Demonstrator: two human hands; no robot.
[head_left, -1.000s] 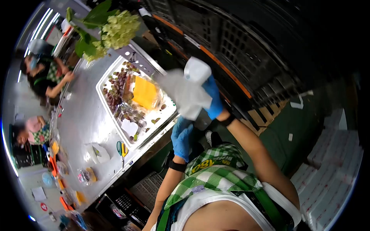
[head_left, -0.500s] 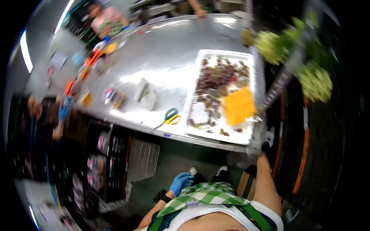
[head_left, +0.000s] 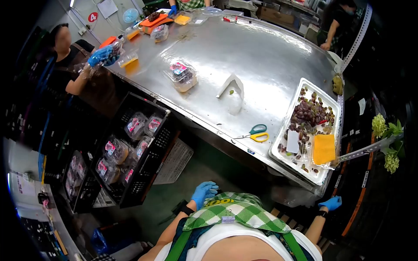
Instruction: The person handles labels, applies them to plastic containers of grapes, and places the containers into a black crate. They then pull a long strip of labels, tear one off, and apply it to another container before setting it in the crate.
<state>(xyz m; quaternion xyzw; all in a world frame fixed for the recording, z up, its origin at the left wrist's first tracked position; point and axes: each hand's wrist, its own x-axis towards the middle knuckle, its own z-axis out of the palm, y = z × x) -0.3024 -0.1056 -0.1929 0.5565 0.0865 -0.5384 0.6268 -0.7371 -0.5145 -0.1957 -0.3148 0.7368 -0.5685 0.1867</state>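
Note:
My left hand (head_left: 203, 193), in a blue glove, hangs at my waist beside the green checked apron (head_left: 235, 215). Its fingers are loosely bent with nothing in them. Low on the right is my right hand (head_left: 331, 203), also gloved in blue, its fingers curled in and nothing visible in them. Nearest to it, on the table corner, stands a white tray (head_left: 275, 150) with a bunch of dark grapes (head_left: 308, 112) and loose grapes. A clear box with a yellow-orange liner (head_left: 324, 149) and a white card (head_left: 292, 142) lie in the tray. Scissors (head_left: 257, 133) rest to its left.
On the metal table (head_left: 270, 65) are a bagged grape pack (head_left: 180, 75) and a bent white piece (head_left: 230, 89). A black crate (head_left: 146, 165) holds several grape packs. A co-worker (head_left: 74, 65) holds a pack at left. Flowers (head_left: 385, 135) hang right.
My view has turned left, so the table and tray sit further right and the crate shows more fully. My right hand has come into view; the left stays at my waist.

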